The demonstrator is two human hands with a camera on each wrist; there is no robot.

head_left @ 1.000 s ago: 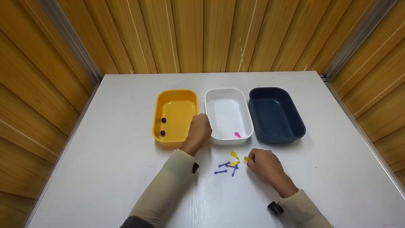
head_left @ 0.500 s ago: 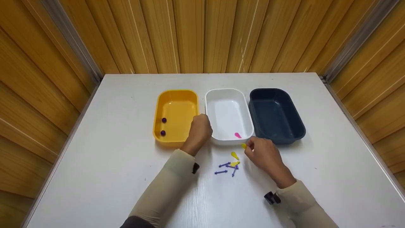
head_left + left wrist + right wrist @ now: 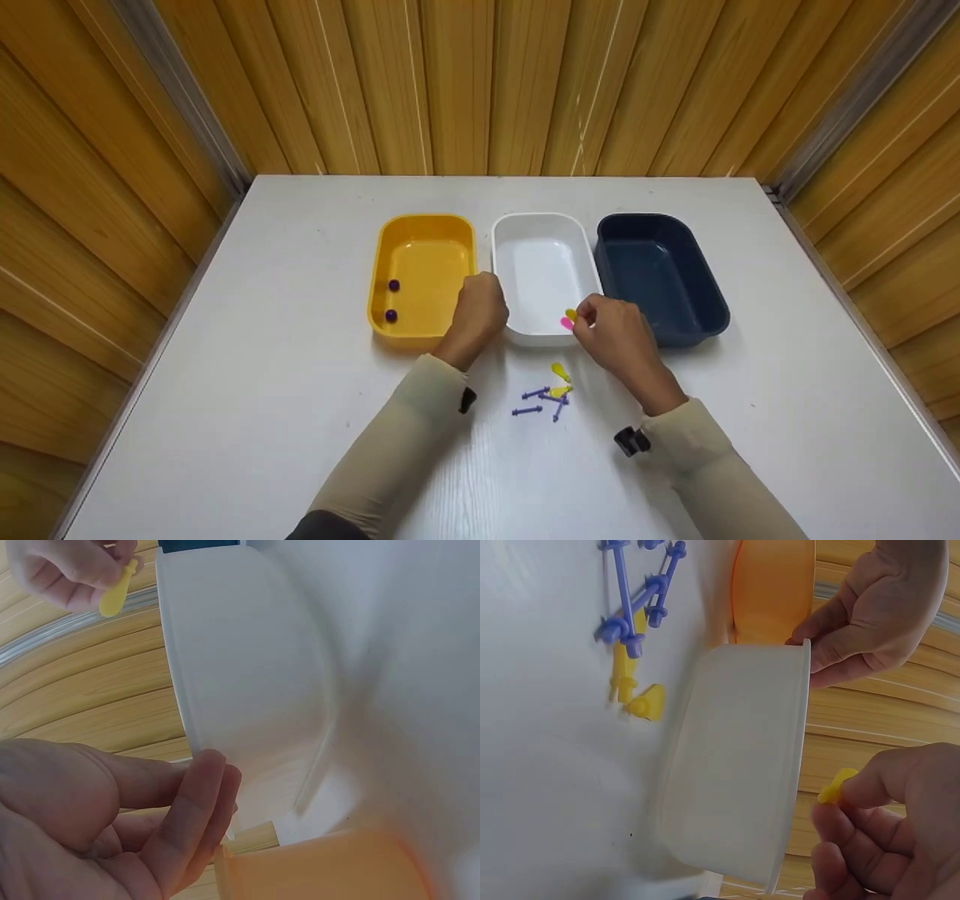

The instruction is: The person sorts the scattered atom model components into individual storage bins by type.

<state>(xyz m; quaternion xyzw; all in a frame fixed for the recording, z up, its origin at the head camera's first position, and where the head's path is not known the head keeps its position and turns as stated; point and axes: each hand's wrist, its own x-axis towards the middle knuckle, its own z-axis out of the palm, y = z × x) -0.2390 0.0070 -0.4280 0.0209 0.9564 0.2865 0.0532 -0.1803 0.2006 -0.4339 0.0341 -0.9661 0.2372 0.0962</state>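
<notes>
My right hand [image 3: 619,334] pinches a small yellow drop-shaped plastic piece [image 3: 116,594] between thumb and fingertips, above the near right corner of the white tray [image 3: 536,341]. A pink drop-shaped piece [image 3: 567,323] lies inside that tray. My left hand [image 3: 476,311] sits at the gap between the white tray and the yellow tray [image 3: 424,341], its curled fingers holding the white tray's rim. Two more yellow drop-shaped pieces [image 3: 560,371] lie on the table in front, beside several purple pegs [image 3: 527,410] with collars near their ends.
Two dark purple balls [image 3: 391,316] lie in the yellow tray. To the right of the white tray stands a dark blue tray [image 3: 664,337]. Wood-look panels [image 3: 450,90] rise behind the white table [image 3: 300,247] and along both sides.
From the table, my right hand has lifted the yellow piece and carried it forward over the white tray's near edge. My left hand has kept its place.
</notes>
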